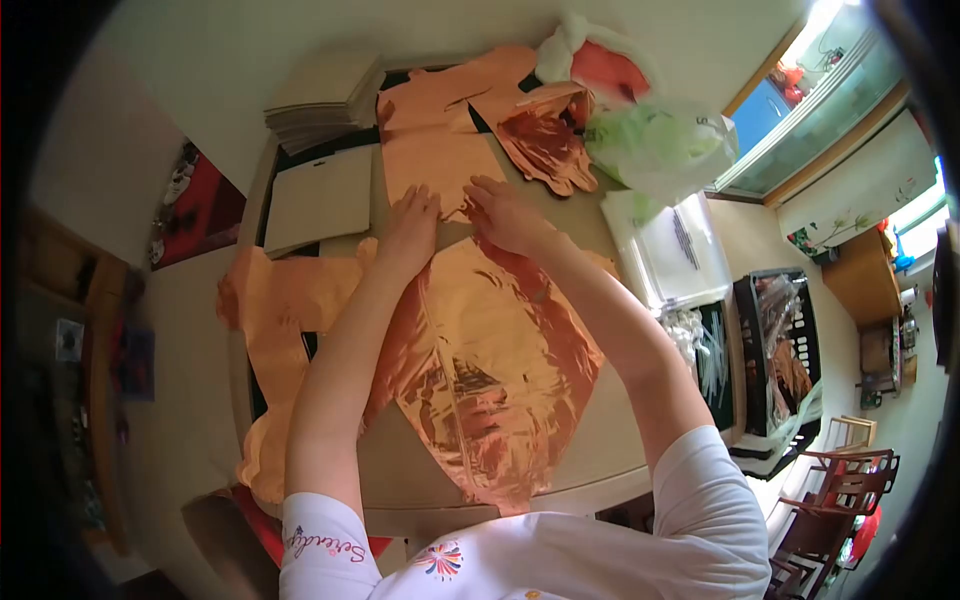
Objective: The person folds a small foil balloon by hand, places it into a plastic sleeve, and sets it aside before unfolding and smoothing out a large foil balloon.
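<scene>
A shiny rose-gold foil balloon (pixel 490 340), flat and creased, stretches from my hands down to the table edge by my body. My left hand (pixel 412 222) has its fingers closed at the far end of this foil. Close beside it, my right hand (pixel 505 215) pinches the crumpled foil with thumb and fingers. Just beyond my fingertips lies another flat, matte rose-gold foil sheet (pixel 440 150). A crinkled, darker foil piece (pixel 545 140) rests to its right. Under my left forearm, a cut-out-shaped foil sheet (pixel 275 310) spreads along the table's left side.
Stacked flat boards (pixel 320 100) and a pale board (pixel 320 200) lie at the far left. At the right are a green-white plastic bag (pixel 660 140), clear plastic packets (pixel 675 250), white straws (pixel 712 355) and a black crate (pixel 780 350). Chairs (pixel 840 500) stand beyond.
</scene>
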Motion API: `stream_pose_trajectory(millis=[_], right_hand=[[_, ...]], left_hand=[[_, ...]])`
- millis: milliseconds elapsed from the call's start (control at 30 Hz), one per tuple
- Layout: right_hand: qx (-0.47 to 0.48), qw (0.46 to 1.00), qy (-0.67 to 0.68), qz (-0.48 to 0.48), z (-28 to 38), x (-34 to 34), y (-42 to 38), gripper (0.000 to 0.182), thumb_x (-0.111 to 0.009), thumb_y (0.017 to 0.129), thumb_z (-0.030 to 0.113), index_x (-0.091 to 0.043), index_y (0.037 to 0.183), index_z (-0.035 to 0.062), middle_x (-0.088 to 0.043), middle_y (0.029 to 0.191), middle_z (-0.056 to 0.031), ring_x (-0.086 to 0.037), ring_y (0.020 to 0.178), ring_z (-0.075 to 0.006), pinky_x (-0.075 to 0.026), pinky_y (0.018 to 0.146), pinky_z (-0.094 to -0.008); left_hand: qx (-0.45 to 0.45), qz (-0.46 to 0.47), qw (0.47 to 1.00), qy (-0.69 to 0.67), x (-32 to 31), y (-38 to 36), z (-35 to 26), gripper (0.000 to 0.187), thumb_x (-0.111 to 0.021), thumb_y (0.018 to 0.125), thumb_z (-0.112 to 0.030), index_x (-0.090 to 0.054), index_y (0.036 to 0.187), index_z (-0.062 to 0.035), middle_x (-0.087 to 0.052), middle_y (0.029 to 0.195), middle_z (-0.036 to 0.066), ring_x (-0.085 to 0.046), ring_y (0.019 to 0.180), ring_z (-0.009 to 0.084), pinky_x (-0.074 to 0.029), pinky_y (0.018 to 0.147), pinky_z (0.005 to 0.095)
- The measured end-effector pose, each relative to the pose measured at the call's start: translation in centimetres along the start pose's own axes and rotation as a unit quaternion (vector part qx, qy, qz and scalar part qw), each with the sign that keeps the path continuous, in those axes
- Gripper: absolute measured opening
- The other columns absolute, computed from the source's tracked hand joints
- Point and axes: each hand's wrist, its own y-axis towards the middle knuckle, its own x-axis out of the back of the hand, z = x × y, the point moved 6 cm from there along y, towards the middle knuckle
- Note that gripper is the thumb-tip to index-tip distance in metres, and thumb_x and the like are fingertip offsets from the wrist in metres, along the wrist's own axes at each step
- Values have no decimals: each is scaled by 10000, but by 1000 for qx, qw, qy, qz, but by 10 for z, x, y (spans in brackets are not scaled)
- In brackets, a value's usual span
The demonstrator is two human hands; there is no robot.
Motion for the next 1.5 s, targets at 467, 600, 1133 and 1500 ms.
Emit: stream_pose_trajectory(millis=[467,600,1133,1500], right_hand=[[113,975,76,-176,17,-6,33,319,-625,780,143,-621,1084,46,-633,1003,-170,-598,959,-356,-481,832,-422],[5,995,50,-86,4,-12,53,184,-621,797,153,-648,948,51,-653,898,-163,-619,884,-353,-490,779,-433],[-45,997,66,-23,5,-33,49,156,-528,877,196,-608,925,70,-644,748,-185,-635,753,-372,-485,674,-487],[-148,956,-4,-253,6,56,67,146,-546,881,169,-645,932,74,-634,914,-189,-616,849,-384,-489,750,-466]], left_hand=[[116,42,961,-246,-2,34,36,154,-636,836,-74,-638,950,30,-656,853,185,-626,770,337,-491,697,382],[112,-101,967,-205,7,29,34,173,-651,824,-86,-640,971,6,-641,917,151,-603,886,318,-477,774,387],[216,-68,921,-316,-14,15,54,130,-637,843,-107,-631,902,9,-634,780,145,-627,752,305,-492,720,366],[123,-42,991,12,-25,4,34,321,-568,894,-197,-578,1198,-93,-546,1264,93,-463,1215,287,-400,967,452]])
